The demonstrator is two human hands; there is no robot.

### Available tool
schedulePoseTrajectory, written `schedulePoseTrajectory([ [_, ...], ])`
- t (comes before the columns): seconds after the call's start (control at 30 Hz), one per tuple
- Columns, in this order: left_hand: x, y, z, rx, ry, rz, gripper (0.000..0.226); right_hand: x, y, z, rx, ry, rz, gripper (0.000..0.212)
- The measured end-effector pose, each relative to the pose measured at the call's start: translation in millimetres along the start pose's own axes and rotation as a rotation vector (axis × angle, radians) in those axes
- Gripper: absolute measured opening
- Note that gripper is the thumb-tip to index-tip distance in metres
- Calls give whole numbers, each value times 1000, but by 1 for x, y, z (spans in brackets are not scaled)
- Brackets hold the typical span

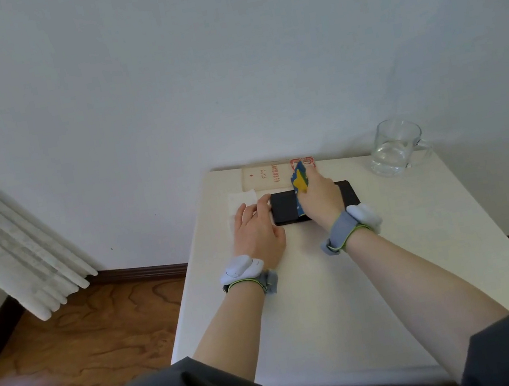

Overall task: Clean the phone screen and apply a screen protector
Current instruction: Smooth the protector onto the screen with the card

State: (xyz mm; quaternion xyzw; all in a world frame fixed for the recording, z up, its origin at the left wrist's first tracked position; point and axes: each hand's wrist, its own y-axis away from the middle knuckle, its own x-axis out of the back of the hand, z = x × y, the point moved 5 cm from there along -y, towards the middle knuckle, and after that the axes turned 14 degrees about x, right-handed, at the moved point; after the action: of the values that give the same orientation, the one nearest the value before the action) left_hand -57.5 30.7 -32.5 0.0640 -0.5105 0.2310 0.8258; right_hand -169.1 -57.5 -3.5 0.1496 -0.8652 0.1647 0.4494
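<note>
A black phone (284, 207) lies flat, screen up, near the far edge of the white table (333, 298). My right hand (320, 196) grips a blue and yellow cloth (299, 181) and holds it down on the middle of the screen. My left hand (258, 229) lies flat on the table at the phone's left end, its fingers straight and touching that end. A white tissue (241, 203) lies under my left fingers. Behind the phone lies a cream packet with red print (267, 175), flat against the wall.
A clear glass mug (396, 147) with some water stands at the table's far right corner. The wall runs right behind the table. Wooden floor and a white curtain (0, 244) are to the left.
</note>
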Motion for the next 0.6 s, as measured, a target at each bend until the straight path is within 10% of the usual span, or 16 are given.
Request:
schedulePoseTrajectory([
  [0.37,0,0,-1,-4,0,2,62,22,1,21,-59,27,59,10],
  [0.6,0,1,-1,3,2,6,62,-16,3,-19,92,4,-53,30],
])
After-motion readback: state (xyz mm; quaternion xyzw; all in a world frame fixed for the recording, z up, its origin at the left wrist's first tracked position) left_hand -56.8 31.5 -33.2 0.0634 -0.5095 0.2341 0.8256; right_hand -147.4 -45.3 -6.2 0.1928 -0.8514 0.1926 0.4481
